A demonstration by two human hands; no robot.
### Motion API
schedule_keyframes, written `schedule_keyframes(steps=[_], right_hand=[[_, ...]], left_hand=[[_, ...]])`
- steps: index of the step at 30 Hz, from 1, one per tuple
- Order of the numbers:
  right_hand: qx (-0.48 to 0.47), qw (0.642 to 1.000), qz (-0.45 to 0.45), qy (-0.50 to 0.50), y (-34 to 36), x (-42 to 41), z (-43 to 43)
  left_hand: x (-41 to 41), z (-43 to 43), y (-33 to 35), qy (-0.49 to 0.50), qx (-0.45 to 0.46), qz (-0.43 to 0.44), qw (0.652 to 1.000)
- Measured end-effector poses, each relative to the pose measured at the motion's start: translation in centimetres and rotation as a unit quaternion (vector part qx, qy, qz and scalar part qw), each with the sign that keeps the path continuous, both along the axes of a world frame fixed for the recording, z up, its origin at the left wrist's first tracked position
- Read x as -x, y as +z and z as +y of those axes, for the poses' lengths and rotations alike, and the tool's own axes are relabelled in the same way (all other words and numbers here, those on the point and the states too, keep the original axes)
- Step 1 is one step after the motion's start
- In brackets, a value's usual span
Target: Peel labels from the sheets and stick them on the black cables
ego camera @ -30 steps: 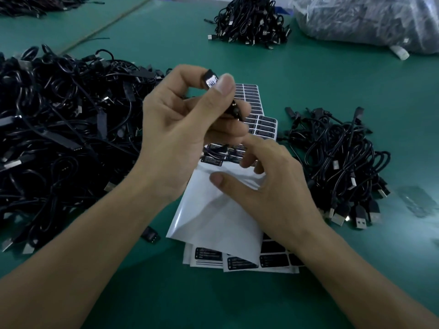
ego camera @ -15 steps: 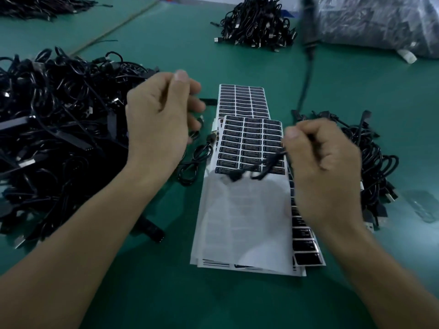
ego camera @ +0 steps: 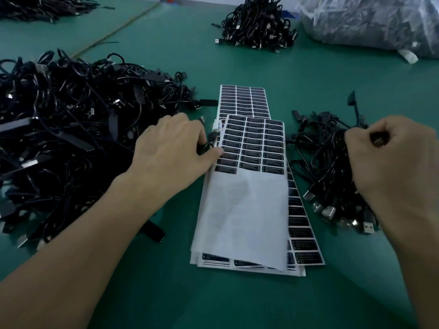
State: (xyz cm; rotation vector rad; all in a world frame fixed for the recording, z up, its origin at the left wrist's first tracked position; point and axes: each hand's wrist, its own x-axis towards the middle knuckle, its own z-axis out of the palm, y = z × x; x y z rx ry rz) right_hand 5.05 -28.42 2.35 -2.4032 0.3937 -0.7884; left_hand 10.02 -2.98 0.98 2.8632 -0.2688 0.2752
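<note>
my left hand [ego camera: 171, 148] has its grip pinched on a thin black cable [ego camera: 209, 141] just at the left edge of the label sheets [ego camera: 244, 210], thumb touching the top sheet. my right hand [ego camera: 389, 160], right of the sheets, has its grip curled tight on a second cable [ego camera: 379, 139] above the small cable pile [ego camera: 320, 160]. the cables look light and floppy and tangle easily, so i would hold near the stiff plug. the white print on the black labels [ego camera: 273, 148] is too small to read.
</note>
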Motion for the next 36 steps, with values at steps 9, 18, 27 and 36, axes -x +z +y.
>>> schedule_keyframes(steps=[9, 18, 27, 36], right_hand=[[0.138, 0.985, -0.078, 0.07, -0.7, 0.1, 2.6], [0.09, 0.955, -0.037, 0.279, -2.5, 1.2, 6.1], [0.077, 0.939, -0.017, 0.335, -2.8, 1.4, 6.9], [0.034, 0.935, -0.018, 0.351, -3.5, 1.1, 7.7]], left_hand=[[-0.1, 0.1, -0.4, 0.032, 0.012, -0.029, 0.999], [-0.1, -1.0, 0.4, -0.035, 0.469, -0.079, 0.879], [1.2, -2.8, 1.8, -0.111, 0.763, 0.14, 0.621], [0.9, -2.0, 2.8, -0.092, 0.895, 0.261, 0.35]])
